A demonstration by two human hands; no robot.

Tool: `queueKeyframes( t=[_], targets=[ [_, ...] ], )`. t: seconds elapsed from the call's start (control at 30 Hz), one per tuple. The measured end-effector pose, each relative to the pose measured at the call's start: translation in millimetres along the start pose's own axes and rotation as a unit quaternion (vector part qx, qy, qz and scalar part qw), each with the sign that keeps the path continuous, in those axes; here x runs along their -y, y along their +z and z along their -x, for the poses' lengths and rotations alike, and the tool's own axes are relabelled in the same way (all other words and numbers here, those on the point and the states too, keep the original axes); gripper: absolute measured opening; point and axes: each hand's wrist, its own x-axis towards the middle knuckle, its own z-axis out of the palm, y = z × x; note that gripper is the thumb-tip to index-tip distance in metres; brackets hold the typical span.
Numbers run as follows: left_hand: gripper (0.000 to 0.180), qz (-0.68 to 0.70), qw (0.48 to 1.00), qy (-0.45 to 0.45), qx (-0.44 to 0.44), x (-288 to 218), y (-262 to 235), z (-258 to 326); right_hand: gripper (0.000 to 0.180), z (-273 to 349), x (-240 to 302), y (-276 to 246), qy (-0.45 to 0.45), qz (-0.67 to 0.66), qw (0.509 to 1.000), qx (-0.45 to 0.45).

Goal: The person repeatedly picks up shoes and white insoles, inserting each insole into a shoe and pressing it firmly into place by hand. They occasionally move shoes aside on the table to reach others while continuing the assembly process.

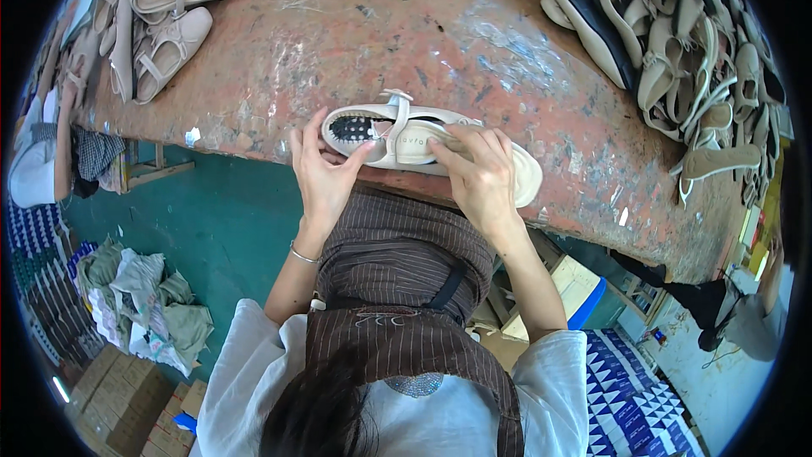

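A beige strap shoe (352, 112) with a small bow on its strap lies sideways at the table's near edge. Black lining with white dots shows inside its left end. My left hand (323, 171) grips that end, thumb over the near rim and fingers round the outside. A cream insole (528, 178) lies partly in the shoe's opening, its narrower end close to the strap. Its broad end sticks out to the right, past the shoe. My right hand (484, 171) pinches the insole from above and hides part of it and of the shoe's right end.
The worn, paint-flecked table (279, 59) carries beige shoes (173, 55) at back left and a large shoe pile (668, 59) at right. Cloth sacks (144, 296) lie on the green floor at left. Other people are partly visible at both sides.
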Motion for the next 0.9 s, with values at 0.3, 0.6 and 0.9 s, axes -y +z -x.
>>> queueKeyframes(
  t=[0.3, 0.6, 0.9],
  targets=[
    [0.088, 0.018, 0.997, 0.014, 0.068, 14, -12, -13, 0.032, 7, 6, -18, 0.103, 0.024, 0.994, 0.001],
    [0.091, 0.019, 0.996, 0.030, 0.087, 20, -15, -18, 0.025, -21, 18, 33, 0.062, -0.104, 0.993, 0.007],
    [0.068, 0.094, 0.994, 0.009, 0.051, 29, -10, -24, 0.022, -40, 28, 62, 0.075, -0.128, 0.989, 0.016]
  ],
)
